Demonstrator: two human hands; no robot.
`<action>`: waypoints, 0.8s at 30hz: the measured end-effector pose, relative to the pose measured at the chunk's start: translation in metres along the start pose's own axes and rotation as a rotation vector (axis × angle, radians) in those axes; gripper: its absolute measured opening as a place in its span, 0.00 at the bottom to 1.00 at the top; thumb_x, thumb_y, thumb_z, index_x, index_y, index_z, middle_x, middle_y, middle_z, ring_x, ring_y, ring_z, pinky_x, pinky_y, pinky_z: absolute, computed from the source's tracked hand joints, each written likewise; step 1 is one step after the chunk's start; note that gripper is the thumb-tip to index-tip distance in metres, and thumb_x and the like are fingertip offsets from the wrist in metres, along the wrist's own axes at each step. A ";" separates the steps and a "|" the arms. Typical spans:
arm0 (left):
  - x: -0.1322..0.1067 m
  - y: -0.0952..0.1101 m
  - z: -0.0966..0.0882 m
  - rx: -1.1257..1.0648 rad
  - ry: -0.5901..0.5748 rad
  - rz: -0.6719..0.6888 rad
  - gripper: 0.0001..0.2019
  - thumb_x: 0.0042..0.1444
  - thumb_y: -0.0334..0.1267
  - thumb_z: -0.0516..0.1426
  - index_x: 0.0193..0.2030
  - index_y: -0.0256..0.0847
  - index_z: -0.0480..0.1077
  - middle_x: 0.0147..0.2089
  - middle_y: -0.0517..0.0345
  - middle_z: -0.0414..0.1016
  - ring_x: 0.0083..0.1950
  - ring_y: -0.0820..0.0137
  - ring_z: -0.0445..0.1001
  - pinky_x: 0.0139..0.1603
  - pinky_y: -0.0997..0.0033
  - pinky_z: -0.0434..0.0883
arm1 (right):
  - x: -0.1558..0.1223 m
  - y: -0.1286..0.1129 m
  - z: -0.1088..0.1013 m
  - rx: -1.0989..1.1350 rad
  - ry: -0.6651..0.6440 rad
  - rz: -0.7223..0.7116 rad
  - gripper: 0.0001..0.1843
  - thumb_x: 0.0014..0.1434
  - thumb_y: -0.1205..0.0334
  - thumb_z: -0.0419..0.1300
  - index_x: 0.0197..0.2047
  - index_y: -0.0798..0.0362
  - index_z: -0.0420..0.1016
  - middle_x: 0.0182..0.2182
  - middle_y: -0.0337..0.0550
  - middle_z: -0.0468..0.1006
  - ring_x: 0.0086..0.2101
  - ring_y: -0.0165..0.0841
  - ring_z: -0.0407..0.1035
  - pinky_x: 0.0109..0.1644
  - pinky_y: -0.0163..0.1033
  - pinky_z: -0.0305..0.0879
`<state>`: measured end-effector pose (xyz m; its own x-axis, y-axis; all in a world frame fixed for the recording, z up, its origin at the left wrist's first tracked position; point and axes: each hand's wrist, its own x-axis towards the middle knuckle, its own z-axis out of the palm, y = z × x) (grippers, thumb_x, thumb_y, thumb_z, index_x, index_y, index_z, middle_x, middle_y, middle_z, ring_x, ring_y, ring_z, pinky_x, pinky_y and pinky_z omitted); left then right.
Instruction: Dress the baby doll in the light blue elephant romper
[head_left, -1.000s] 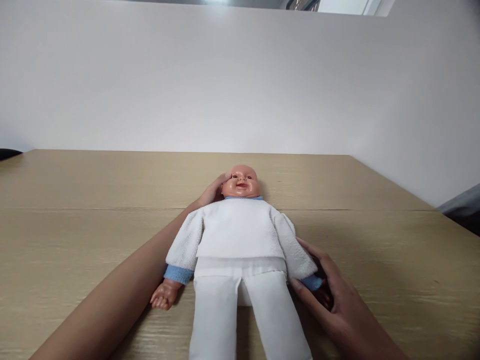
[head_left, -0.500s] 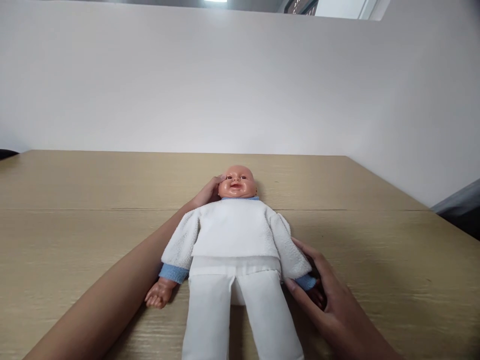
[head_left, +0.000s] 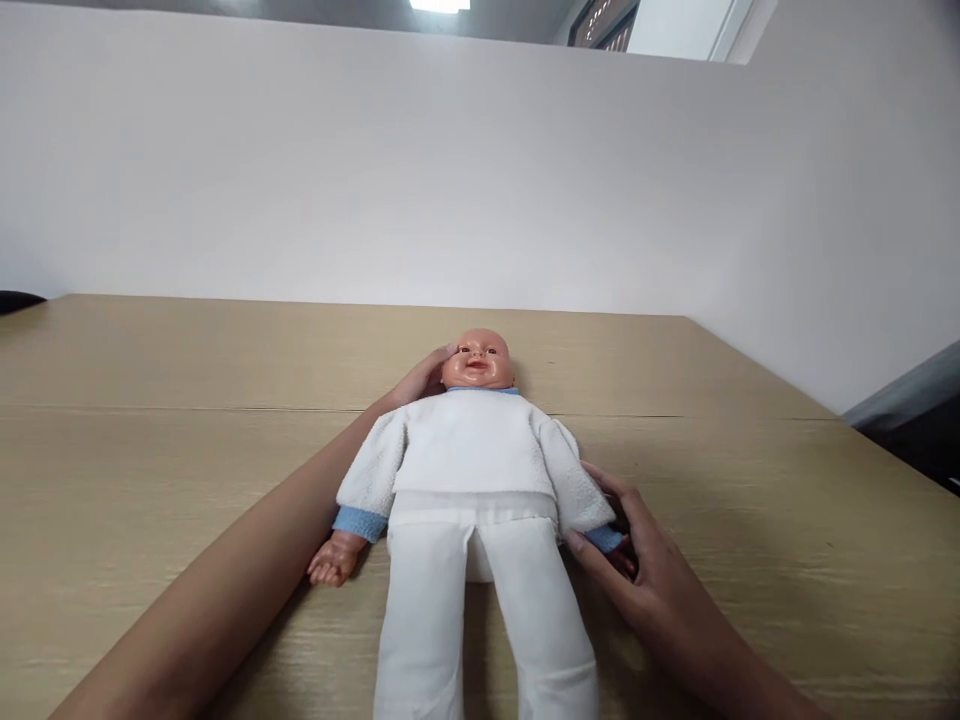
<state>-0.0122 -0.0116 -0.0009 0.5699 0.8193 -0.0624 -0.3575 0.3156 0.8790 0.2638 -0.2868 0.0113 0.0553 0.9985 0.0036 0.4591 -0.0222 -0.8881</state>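
A baby doll [head_left: 472, 460] in a white fleece top with blue cuffs and white trousers lies on its back on the wooden table [head_left: 150, 450], head away from me. My left hand [head_left: 424, 380] cups the left side of the doll's head, fingers curled against it. My right hand [head_left: 637, 550] is wrapped around the doll's hand and blue cuff at the end of the sleeve on the right. The doll's other bare hand [head_left: 334, 562] rests on the table beside my left forearm.
A plain white wall [head_left: 480, 180] rises just behind the table's far edge. A dark object [head_left: 907, 420] sits past the table's right edge, and another dark shape [head_left: 15, 300] shows at the far left edge.
The doll and both hands keep their hold; the view has shifted slightly, showing the doll a little further off and more of its legs.
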 end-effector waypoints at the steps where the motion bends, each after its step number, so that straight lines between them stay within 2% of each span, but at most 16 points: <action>1: 0.000 0.000 -0.002 -0.007 0.014 0.008 0.29 0.66 0.59 0.64 0.63 0.38 0.81 0.67 0.44 0.82 0.72 0.43 0.76 0.78 0.45 0.69 | 0.001 0.001 0.000 0.007 -0.002 0.003 0.36 0.70 0.39 0.64 0.75 0.40 0.60 0.67 0.50 0.75 0.61 0.47 0.76 0.64 0.51 0.78; 6: -0.002 0.002 -0.015 -0.019 0.226 0.130 0.23 0.65 0.53 0.65 0.60 0.41 0.81 0.69 0.47 0.80 0.75 0.48 0.73 0.78 0.49 0.69 | 0.005 0.005 0.002 0.063 -0.010 -0.026 0.37 0.71 0.40 0.64 0.75 0.41 0.59 0.69 0.50 0.72 0.60 0.45 0.76 0.65 0.52 0.76; 10: -0.019 0.001 -0.025 -0.017 0.266 0.214 0.23 0.68 0.51 0.62 0.64 0.41 0.78 0.77 0.48 0.71 0.80 0.53 0.66 0.82 0.54 0.65 | 0.009 0.011 0.003 0.043 0.003 -0.075 0.38 0.71 0.42 0.64 0.76 0.45 0.58 0.70 0.54 0.70 0.60 0.46 0.75 0.66 0.54 0.75; 13: -0.041 -0.002 -0.027 0.014 0.280 0.253 0.24 0.69 0.51 0.60 0.65 0.39 0.77 0.80 0.45 0.67 0.81 0.53 0.66 0.82 0.52 0.65 | 0.012 0.016 0.004 0.019 0.008 -0.108 0.38 0.72 0.45 0.64 0.77 0.47 0.58 0.68 0.55 0.72 0.59 0.45 0.76 0.66 0.54 0.75; 17: -0.081 -0.005 -0.023 0.125 0.337 0.276 0.24 0.67 0.50 0.64 0.64 0.40 0.78 0.78 0.44 0.69 0.80 0.49 0.67 0.82 0.47 0.63 | 0.014 0.022 0.005 -0.017 0.023 -0.152 0.37 0.71 0.46 0.64 0.76 0.49 0.59 0.66 0.55 0.74 0.56 0.44 0.78 0.64 0.53 0.76; 20: -0.111 -0.009 -0.018 0.245 0.420 0.322 0.23 0.63 0.49 0.68 0.61 0.40 0.80 0.75 0.43 0.74 0.80 0.50 0.67 0.83 0.51 0.59 | 0.019 0.025 0.007 -0.026 0.014 -0.178 0.37 0.71 0.47 0.63 0.77 0.48 0.58 0.66 0.55 0.75 0.55 0.44 0.78 0.62 0.53 0.78; 22: -0.130 -0.014 -0.013 0.319 0.478 0.346 0.22 0.62 0.50 0.69 0.59 0.40 0.80 0.72 0.44 0.77 0.78 0.51 0.69 0.83 0.54 0.59 | 0.022 0.025 0.007 -0.057 0.033 -0.222 0.37 0.71 0.47 0.63 0.77 0.49 0.58 0.68 0.57 0.72 0.59 0.46 0.76 0.65 0.55 0.76; 24: -0.150 -0.017 -0.007 0.378 0.527 0.350 0.23 0.62 0.51 0.69 0.58 0.42 0.81 0.70 0.45 0.79 0.77 0.50 0.70 0.82 0.55 0.60 | 0.018 0.022 0.002 -0.140 0.074 -0.276 0.39 0.71 0.46 0.63 0.77 0.51 0.56 0.72 0.60 0.67 0.68 0.50 0.69 0.72 0.61 0.69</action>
<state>-0.0968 -0.1366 -0.0096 0.0038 0.9932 0.1164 -0.1191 -0.1151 0.9862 0.2734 -0.2692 -0.0085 -0.0265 0.9614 0.2737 0.5833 0.2372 -0.7768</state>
